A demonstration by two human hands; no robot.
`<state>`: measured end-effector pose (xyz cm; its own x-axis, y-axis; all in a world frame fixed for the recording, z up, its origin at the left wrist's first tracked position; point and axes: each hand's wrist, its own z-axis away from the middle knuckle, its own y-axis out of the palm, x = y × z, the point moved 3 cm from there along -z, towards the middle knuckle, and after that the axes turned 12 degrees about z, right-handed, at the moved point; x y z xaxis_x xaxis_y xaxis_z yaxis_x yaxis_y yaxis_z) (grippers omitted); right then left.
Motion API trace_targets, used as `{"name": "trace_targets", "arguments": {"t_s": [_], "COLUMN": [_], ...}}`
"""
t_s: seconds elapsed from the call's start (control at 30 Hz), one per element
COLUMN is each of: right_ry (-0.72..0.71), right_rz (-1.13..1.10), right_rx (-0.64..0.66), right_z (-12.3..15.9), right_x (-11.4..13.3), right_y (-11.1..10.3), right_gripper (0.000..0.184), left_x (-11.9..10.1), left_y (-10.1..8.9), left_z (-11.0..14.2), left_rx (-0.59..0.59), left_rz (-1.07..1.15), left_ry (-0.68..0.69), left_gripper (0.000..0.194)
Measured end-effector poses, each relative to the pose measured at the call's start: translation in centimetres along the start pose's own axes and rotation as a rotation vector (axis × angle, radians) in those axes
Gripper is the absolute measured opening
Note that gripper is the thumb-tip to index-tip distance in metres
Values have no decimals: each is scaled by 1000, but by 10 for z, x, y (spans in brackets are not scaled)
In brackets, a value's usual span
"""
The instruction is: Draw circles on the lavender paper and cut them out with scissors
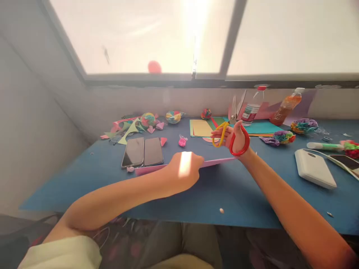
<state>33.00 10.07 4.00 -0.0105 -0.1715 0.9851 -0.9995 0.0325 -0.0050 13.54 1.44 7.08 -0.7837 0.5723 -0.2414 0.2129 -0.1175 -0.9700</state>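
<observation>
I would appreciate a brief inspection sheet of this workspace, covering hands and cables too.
Surface: flat blue tabletop, small pale scrap near its front edge
Job's things: thin pink paper sheet; red-and-yellow-handled metal scissors, blades apart
Clutter: two dark rectangular phones side by side, white rounded power bank, two plastic bottles
Hands: left grips sheet; right holds scissors
Cables: thin white cable beside power bank
Surroundings: bright window behind

Phones left on table — side by side | bottles behind (toward window) | power bank right
</observation>
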Motion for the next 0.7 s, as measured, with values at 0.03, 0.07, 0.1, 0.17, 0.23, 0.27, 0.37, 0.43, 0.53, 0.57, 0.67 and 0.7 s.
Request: {"name": "trace_targets", "arguments": {"t_s": [0.03, 0.07, 0.1, 0.17, 0.23, 0.27, 0.37, 0.43, 0.53, 0.57, 0.67, 0.7], "right_ry": [-62, -115, -138, -82, 52, 105, 131, 105, 99, 101, 88, 85], "right_rz": [16, 42, 66, 72, -2, -57, -170, -167, -118, -106, -79, -56], "right_rx": [-85, -174, -251, -324, -257, -179, 93, 193, 216, 210, 156, 142], "right_z": [-3, -7, -10, -16, -18, -18, -12, -6, -3, -4, -8, -10], "right_x": [1, 2, 1, -4, -11, -13, -16, -16, -17, -18, -21, -23], "right_y": [-10, -20, -30, -44, -45, -40, -14, 0, 6, 5, -2, -4], "right_gripper": [69, 64, 60, 53, 51, 51, 43, 36, 26, 25, 29, 31], "left_x": [4, 9, 14, 20, 21, 21, 23, 27, 33, 36, 45, 48], "left_y": [-13, -23, -32, -46, -50, -48, -30, -14, 5, 9, 17, 18], "left_z": [2, 4, 5, 5, 1, -2, -13, -19, -25, -27, -34, -35], "left_rx": [-69, -119, -184, -392, -604, -679, -734, -704, -648, -622, -537, -520], "left_rz": [-13, -53, -97, -188, -228, -229, -218, -231, -269, -283, -345, -369], "left_ry": [1, -36, -118, -187, -125, -62, 97, 162, 250, 271, 286, 284], "left_gripper": [21, 22, 26, 35, 43, 45, 47, 47, 44, 43, 41, 42]}}
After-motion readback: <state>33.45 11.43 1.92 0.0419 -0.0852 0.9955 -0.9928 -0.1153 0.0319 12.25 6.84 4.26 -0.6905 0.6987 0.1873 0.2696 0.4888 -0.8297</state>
